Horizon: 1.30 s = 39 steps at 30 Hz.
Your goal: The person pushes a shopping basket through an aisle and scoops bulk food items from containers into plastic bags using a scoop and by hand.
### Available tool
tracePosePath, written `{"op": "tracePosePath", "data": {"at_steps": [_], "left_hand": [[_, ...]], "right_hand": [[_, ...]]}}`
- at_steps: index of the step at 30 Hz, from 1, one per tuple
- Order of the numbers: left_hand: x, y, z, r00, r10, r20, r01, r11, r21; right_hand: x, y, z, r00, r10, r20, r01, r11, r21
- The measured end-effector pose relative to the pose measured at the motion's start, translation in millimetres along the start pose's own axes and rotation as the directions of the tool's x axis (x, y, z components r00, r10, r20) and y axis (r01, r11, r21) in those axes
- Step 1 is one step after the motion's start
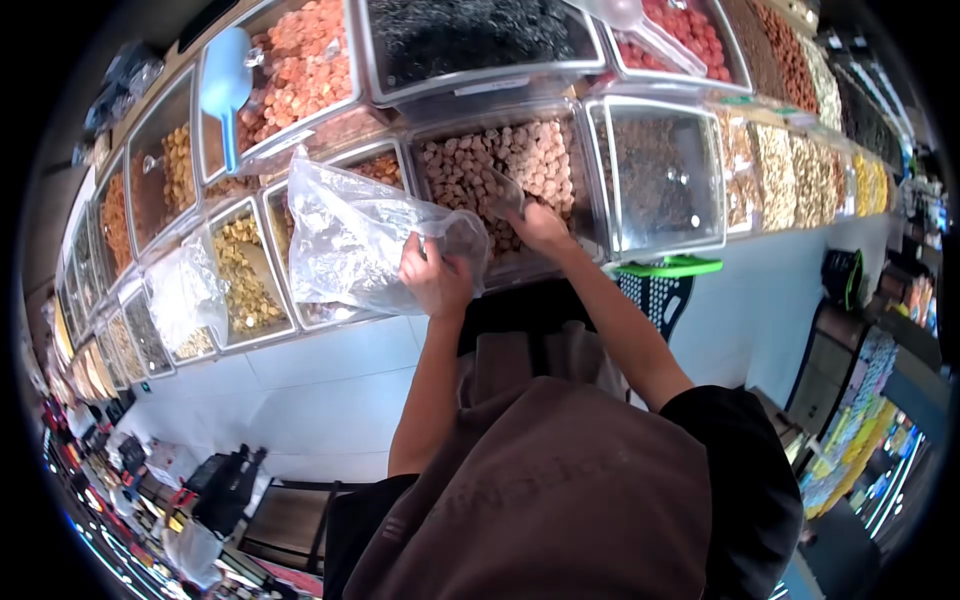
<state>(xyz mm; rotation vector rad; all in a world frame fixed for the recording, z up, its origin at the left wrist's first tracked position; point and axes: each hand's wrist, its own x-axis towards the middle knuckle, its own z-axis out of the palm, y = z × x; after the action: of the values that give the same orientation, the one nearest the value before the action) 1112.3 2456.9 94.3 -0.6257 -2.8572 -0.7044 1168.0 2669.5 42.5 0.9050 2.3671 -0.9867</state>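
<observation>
The right hand (543, 228) held a clear scoop (508, 192). Its fingers were closed around the near end, with no visible gap; the exact finger placement could not be read. The left hand (436, 280) had its thumb and fingers drawn together on the gathered film of a plastic bag (350, 235); how tightly they pinched could not be told.

The governing relation was scoop to bag. The clear scoop lay ahead and to the left of the right fingers, its long axis slanting in that direction and its far end among brown nut-like pieces (545, 155). These pieces filled the bin (586, 165) directly ahead of the right fingers. The plastic bag spread ahead and to the left of the left fingers, its long axis slanting the same way; its near end lay just beside those fingers, on the side facing the clear scoop. The right hand was nearer to the pieces, the left hand to the bag.

The bin's front and left walls stood between its contents and the bag, and loose film overlapped the near left corner. To the right of the right fingers stood a covered bin (660, 185) with dark contents. Farther ahead were black dried food (480, 30) and, to the right, a pale scoop (640, 30). Well to the left of the left fingers lay yellow pieces (248, 275); a blue scoop (227, 85) rested farther ahead on that side.
</observation>
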Motion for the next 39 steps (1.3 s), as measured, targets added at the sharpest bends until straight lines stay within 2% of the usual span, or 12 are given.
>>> {"op": "tracePosePath", "data": {"at_steps": [4,6,8,10,13,15,21,23,26,31,37,39], "left_hand": [[2,2,2,0.997,-0.006,-0.079,0.007,1.0,0.013],[1,2,4,0.994,0.003,-0.108,-0.001,1.0,0.017],[1,2,6,0.994,0.001,-0.106,0.001,1.0,0.02],[0,4,5,0.994,-0.003,-0.111,0.006,1.0,0.026],[5,5,4,0.993,0.008,-0.12,-0.005,1.0,0.024],[1,11,3,0.993,-0.001,-0.119,0.004,1.0,0.027],[6,16,1,0.993,0.012,-0.115,-0.004,0.997,0.073],[8,14,5,0.99,0.035,-0.136,-0.024,0.996,0.084],[4,12,4,0.994,0.017,-0.106,-0.007,0.996,0.093],[0,10,1,0.995,0.005,-0.095,-0.002,0.999,0.032],[0,4,-6,1.0,-0.017,0.005,0.017,1.0,0.014],[0,-5,-2,1.0,-0.019,-0.006,0.019,0.999,-0.027]], "right_hand": [[-43,1,-31,0.998,-0.055,0.035,0.058,0.994,-0.091],[-52,6,-36,0.988,-0.151,-0.03,0.148,0.984,-0.096],[-50,-9,-37,0.994,-0.1,-0.036,0.098,0.994,-0.053],[-42,-15,-23,0.999,-0.032,-0.037,0.032,0.999,-0.001],[5,7,22,0.992,-0.122,0.04,0.122,0.993,0.002],[18,18,36,0.965,-0.208,-0.158,0.231,0.962,0.143],[39,-12,29,0.965,-0.23,-0.124,0.25,0.951,0.182],[38,-15,26,0.953,-0.242,-0.184,0.269,0.952,0.144],[36,-17,22,0.971,-0.234,-0.049,0.238,0.961,0.143],[36,-19,21,0.981,-0.192,0.002,0.192,0.981,0.041],[26,-21,11,0.981,-0.185,-0.055,0.191,0.973,0.128],[-2,-22,-2,0.99,-0.111,-0.091,0.132,0.949,0.287]]}}
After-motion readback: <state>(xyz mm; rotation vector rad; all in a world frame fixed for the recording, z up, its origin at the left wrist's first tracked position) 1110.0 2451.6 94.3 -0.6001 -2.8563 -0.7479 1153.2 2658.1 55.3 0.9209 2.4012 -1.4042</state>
